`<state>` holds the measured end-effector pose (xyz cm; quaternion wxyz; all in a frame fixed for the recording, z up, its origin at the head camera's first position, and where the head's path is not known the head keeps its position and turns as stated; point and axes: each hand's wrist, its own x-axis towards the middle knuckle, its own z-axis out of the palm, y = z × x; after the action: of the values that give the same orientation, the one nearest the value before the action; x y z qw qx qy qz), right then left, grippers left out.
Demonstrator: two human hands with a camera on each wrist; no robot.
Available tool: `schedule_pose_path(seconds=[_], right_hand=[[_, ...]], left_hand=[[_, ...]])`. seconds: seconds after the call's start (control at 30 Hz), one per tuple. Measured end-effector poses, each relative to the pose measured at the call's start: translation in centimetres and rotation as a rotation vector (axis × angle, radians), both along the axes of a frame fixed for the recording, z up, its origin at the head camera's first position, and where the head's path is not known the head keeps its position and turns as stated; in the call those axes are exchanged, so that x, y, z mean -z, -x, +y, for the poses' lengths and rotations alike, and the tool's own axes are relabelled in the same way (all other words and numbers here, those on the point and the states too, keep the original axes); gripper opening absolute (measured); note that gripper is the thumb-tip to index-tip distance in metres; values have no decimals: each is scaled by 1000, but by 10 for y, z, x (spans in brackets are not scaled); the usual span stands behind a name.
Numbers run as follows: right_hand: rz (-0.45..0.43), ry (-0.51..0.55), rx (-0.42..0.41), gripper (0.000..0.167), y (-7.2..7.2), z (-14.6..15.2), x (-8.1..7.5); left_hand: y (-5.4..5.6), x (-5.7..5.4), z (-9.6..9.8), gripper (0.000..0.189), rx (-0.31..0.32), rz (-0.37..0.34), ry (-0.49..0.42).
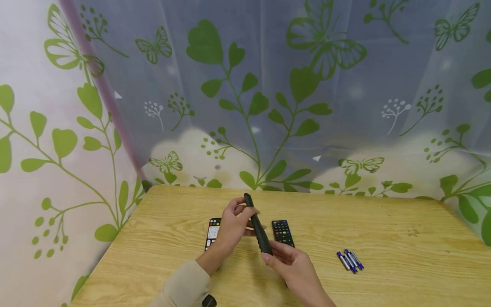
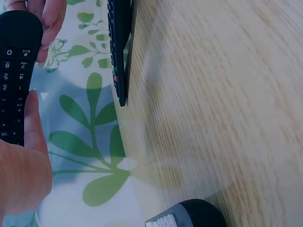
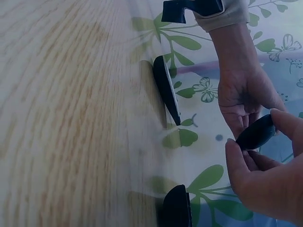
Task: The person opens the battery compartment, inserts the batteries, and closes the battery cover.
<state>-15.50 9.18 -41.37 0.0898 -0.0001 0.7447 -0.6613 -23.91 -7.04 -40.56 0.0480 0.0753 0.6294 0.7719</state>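
Note:
Both hands hold one black remote control [image 1: 261, 232] above the table, tilted on its edge. The left hand [image 1: 230, 228] grips it near its far end, thumb laid across it. At the near end, the right hand [image 1: 295, 266] pinches it between thumb and fingers. Number buttons on this remote [image 2: 16, 80] show in the left wrist view; the right wrist view looks at its rounded dark end [image 3: 258, 132]. A remote with a white button area [image 1: 212, 232] lies behind the left hand. Beyond the right hand lies another black remote [image 1: 281, 230], partly covered by that hand.
Several blue-and-silver batteries [image 1: 350, 261] lie side by side on the wooden table [image 1: 402, 230], to the right of the right hand. A curtain [image 1: 264, 106] with green leaves and butterflies hangs behind the table's far edge. A black bracket [image 3: 194, 8] sits at the left wrist.

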Motion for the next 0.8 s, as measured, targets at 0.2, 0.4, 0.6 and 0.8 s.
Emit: schedule_pose_path(seconds=[0.2,0.4,0.6,0.8], right_hand=[[59,-30,51,64,-4,-5,-3],[74,-176,51,67,-4,-5,-4],[114,-273,58,67,-6,-6,-6],[179,-355,57,66,-6,-5,-5]], left_hand=[[-4,-5,3,40,4,29,-21],[-3,-2,3,37,12,47,-11],[-4,-3,5,36,8,51,-24],[-4,-3,7,35,-1,59,-26]])
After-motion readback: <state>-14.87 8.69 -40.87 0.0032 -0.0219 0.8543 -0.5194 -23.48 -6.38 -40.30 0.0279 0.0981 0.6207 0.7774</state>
